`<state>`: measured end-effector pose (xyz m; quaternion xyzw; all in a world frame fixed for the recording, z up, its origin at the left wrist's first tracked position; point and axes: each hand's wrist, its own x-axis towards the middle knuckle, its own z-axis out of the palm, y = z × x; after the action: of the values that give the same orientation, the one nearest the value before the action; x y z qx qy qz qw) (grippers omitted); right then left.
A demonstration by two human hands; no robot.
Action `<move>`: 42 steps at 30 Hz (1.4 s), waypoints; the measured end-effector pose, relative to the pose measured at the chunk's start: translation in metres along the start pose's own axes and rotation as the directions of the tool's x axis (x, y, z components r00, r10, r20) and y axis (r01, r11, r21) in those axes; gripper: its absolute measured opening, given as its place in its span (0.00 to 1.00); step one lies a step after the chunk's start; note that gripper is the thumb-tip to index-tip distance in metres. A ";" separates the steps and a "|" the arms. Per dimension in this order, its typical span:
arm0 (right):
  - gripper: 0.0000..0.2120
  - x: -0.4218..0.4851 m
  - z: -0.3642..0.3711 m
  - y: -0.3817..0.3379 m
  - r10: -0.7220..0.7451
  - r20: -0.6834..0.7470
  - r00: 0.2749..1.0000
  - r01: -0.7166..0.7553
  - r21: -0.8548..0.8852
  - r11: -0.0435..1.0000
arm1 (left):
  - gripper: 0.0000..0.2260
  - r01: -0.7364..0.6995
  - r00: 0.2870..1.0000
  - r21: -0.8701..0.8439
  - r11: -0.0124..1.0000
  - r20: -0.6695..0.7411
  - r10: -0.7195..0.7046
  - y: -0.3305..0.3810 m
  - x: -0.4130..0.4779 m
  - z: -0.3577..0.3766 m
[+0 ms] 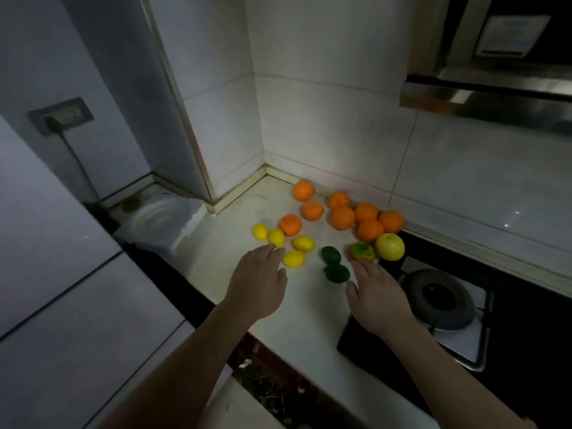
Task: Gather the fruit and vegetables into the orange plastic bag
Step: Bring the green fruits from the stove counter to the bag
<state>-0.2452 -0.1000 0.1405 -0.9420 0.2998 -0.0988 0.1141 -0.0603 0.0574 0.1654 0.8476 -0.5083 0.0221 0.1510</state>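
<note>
Your two hands reach palm down over the pale counter (297,317) in a dim kitchen corner, both released, fingers straight and holding nothing. Your left hand (257,286) hovers with its fingertips just beside the nearest of four lemons (294,259), small, bright yellow and loosely scattered at the left of the spread; whether it touches one cannot be told. Your right hand (377,295) sits near the counter's right edge, its fingertips close to an orange fruit with a green cap (361,252).

Between your hands lie two dark green fruits (331,254), one just behind the other, glossy and almost black in the low light. Beside the capped fruit, touching or nearly so, rests a large yellow-green round fruit (390,246). Behind them eight oranges (342,218) crowd toward the tiled wall (340,125): five bunched at the right, two further back near the corner, and one apart beside the lemons.

To the right of the produce a gas hob (439,298) is set into the counter, under a steel range hood (483,97). At far left a crumpled pale plastic bag (164,224) lies past the counter's end, below a wall socket (62,116).
</note>
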 end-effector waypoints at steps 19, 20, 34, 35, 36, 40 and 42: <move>0.31 0.110 0.111 0.035 0.349 0.205 0.915 -0.367 0.059 0.928 | 0.29 -0.391 0.837 -0.167 0.905 0.345 0.425 -0.033 0.203 0.158; 0.31 0.111 0.117 0.036 0.356 0.210 0.911 -0.377 0.071 0.923 | 0.29 -0.417 0.810 -0.182 0.890 0.370 0.455 -0.031 0.208 0.167; 0.18 0.115 0.142 0.030 0.381 0.159 0.911 -0.400 0.115 0.909 | 0.19 -0.449 0.697 -0.304 0.840 0.469 0.542 -0.023 0.229 0.202; 0.18 0.113 0.140 0.029 0.386 0.146 0.911 -0.403 0.118 0.907 | 0.19 -0.440 0.703 -0.315 0.841 0.462 0.541 -0.023 0.229 0.200; 0.17 0.111 0.137 0.028 0.391 0.130 0.911 -0.406 0.120 0.906 | 0.18 -0.430 0.713 -0.329 0.841 0.447 0.540 -0.024 0.229 0.197; 0.15 0.103 0.118 0.019 0.418 0.034 0.908 -0.419 0.111 0.901 | 0.16 -0.411 0.774 -0.339 0.846 0.360 0.520 -0.029 0.224 0.178; 0.17 0.098 0.104 0.011 0.434 -0.016 0.901 -0.431 0.098 0.897 | 0.17 -0.401 0.797 -0.351 0.846 0.320 0.511 -0.030 0.220 0.163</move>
<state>-0.1460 -0.1498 0.0496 -0.8437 0.4986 -0.1023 0.1707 0.0531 -0.1625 0.0445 0.6562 -0.7170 -0.1848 0.1455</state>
